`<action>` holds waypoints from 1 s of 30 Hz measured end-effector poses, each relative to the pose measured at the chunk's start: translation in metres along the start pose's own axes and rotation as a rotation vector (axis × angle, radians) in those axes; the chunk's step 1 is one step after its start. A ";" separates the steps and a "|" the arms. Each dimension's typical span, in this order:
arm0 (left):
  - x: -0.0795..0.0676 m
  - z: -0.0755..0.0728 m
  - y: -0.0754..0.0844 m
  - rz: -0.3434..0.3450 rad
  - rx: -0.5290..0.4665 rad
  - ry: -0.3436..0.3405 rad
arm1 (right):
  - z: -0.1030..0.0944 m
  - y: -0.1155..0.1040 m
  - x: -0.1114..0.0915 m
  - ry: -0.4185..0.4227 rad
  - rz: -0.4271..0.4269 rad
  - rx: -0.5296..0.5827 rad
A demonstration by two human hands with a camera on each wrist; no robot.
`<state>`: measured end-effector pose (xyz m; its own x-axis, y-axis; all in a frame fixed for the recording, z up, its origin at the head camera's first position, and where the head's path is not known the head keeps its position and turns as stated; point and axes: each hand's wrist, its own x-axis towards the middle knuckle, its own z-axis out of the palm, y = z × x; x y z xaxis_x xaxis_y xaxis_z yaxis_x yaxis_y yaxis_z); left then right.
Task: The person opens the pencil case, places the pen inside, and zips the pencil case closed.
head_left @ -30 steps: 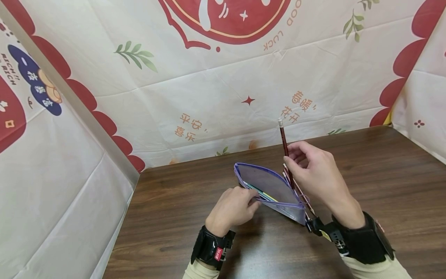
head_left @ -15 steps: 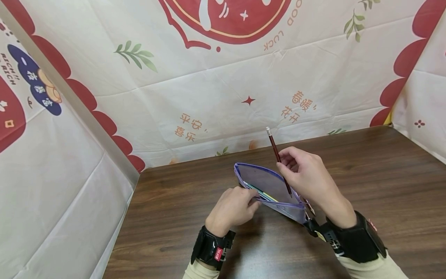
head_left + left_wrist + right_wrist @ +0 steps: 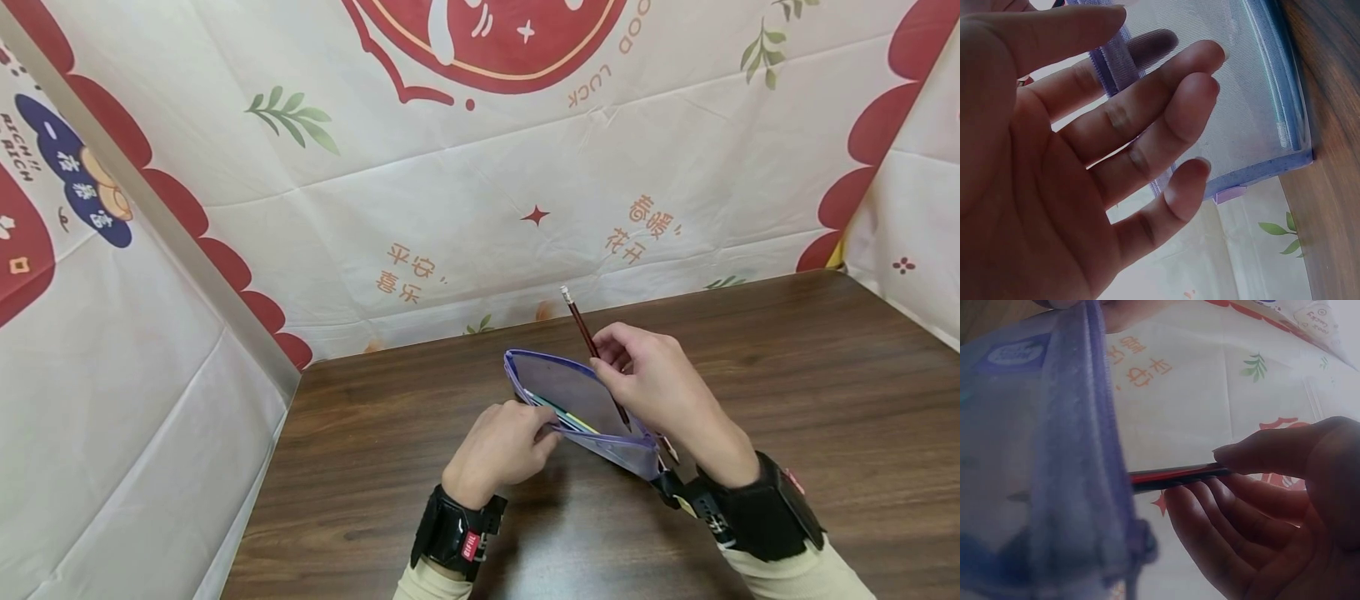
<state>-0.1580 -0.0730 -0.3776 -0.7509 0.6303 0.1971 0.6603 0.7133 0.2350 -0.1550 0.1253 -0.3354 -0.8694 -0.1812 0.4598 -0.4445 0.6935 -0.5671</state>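
Note:
A see-through mesh pencil case with purple zip edging (image 3: 618,454) gapes open on the table. My left hand (image 3: 498,450) pinches its near edge; in the left wrist view one fingertip shows through the mesh (image 3: 1235,119) and the other fingers are off it. Inside lie several slim teal and yellow pencils or pens (image 3: 576,422). My right hand (image 3: 660,379) pinches a dark red pencil (image 3: 580,325) midway, white-tipped end up and leaning left. Its sharpened point is inside the case mouth. In the right wrist view the pencil (image 3: 1175,477) passes behind the zip edge (image 3: 1085,456).
More pencils (image 3: 669,448) lie just right of the case, mostly hidden by my right hand and wrist. The brown wooden table (image 3: 360,467) meets a printed white cloth (image 3: 480,192) at the back. A cloth-covered panel (image 3: 150,333) stands at the left.
My right hand has moved left and down with the pencil, bringing its lower end from the right side of the case to inside the mouth. My left hand and the case have stayed put.

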 end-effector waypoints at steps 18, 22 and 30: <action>-0.001 -0.002 -0.001 0.002 -0.006 0.003 | 0.012 0.002 0.001 -0.089 0.000 -0.067; -0.001 -0.003 -0.001 0.000 -0.008 0.002 | 0.013 0.003 0.001 -0.101 0.001 -0.083; -0.001 -0.005 -0.001 -0.009 -0.024 0.001 | 0.015 0.002 0.001 -0.152 0.021 -0.114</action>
<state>-0.1578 -0.0765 -0.3730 -0.7566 0.6239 0.1955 0.6535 0.7112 0.2593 -0.1605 0.1161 -0.3463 -0.9046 -0.2635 0.3351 -0.4062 0.7712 -0.4902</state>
